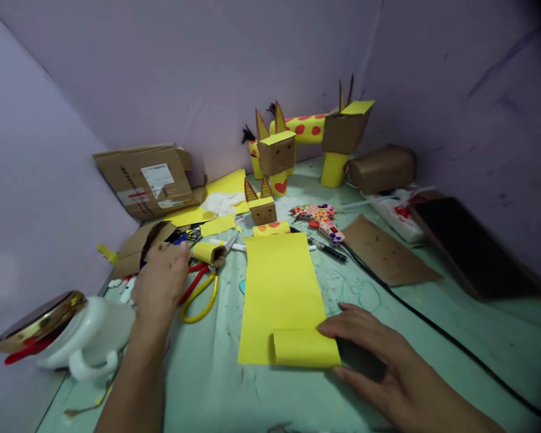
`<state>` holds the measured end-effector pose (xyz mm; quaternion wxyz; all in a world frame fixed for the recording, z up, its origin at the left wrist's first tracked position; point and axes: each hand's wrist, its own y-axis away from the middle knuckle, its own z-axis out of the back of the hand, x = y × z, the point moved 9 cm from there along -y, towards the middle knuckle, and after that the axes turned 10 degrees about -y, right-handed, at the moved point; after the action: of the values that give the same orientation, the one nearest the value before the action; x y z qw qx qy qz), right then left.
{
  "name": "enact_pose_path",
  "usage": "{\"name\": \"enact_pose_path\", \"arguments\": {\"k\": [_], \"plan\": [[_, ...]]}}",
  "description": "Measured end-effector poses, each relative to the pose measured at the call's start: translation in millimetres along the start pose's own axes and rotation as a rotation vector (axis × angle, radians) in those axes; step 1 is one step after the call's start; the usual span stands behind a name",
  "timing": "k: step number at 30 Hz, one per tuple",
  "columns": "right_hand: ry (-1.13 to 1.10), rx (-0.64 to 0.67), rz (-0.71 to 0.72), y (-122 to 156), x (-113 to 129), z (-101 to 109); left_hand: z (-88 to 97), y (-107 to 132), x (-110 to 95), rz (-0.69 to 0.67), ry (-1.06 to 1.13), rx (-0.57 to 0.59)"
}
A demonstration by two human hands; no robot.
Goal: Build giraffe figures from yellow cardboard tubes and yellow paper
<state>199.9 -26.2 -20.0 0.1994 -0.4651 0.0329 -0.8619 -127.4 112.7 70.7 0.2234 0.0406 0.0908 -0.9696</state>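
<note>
A long yellow paper sheet (279, 288) lies on the pale green table (433, 361), its near end rolled up round a tube. My right hand (379, 361) is cupped on the right end of that roll, thumb and fingers pressing the paper. My left hand (160, 282) reaches out to the left, over the red and yellow-handled scissors (201, 288), fingers curled downward near markers; what the fingers touch is hidden. A small yellow-wrapped cardboard tube (210, 252) lies just beyond the scissors.
Cardboard-and-yellow-paper giraffe figures (277, 153) stand at the back by the wall. A patterned glue gun (320, 219) with a black cord, brown cardboard pieces (388, 252), a flattened box (146, 180), a dark phone (469, 246) and a white jug-like object (85, 337) surround the sheet.
</note>
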Motion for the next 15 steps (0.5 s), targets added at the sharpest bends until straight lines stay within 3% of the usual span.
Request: {"name": "enact_pose_path", "arguments": {"k": [5,8,12,14,15], "plan": [[-0.033,0.026,-0.009,-3,3,0,-21.0,0,-44,-0.070,-0.084,0.108],[-0.065,0.008,0.028,-6,10,3,-27.6,-3,-52,-0.125,-0.098,0.152],[-0.108,0.022,0.041,-11,17,5,-18.9,7,-54,-0.218,-0.067,0.139],[-0.132,0.030,0.028,-13,18,5,-8.3,25,-67,-0.360,0.015,0.096],[-0.146,0.029,0.021,-14,18,5,-7.8,38,-77,-0.464,0.061,0.130]]}}
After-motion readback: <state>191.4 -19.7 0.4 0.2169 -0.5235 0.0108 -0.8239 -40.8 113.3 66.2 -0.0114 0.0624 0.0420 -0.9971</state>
